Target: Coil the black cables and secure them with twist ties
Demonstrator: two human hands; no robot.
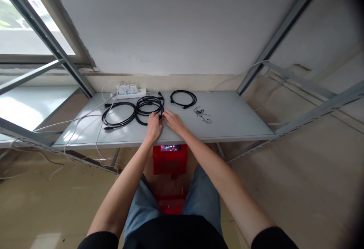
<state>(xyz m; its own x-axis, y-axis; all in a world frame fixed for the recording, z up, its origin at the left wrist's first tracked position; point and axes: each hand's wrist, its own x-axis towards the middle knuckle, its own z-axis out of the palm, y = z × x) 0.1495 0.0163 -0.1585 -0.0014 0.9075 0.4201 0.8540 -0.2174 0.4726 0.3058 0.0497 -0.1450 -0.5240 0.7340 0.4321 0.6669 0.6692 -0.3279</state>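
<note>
My left hand [154, 125] and my right hand [172, 121] meet at the front right of a coiled black cable [137, 115] on the grey shelf board. Fingertips of both hands are pinched together at the cable's edge, nearly touching each other. Exactly what lies between the fingertips is partly hidden. This middle coil overlaps another black coil behind it, with a plug [160, 95] at the back. To its left lies a separate coiled black cable [121, 124]. A smaller black cable coil [195, 99] rests behind my right hand.
Several thin black ties [202, 113] lie in a loose heap on the right of the shelf [230, 122]. At the back left sits a white power strip [132, 94] with white cords trailing over the front edge. Metal uprights flank the shelf; a red box [170, 162] stands below.
</note>
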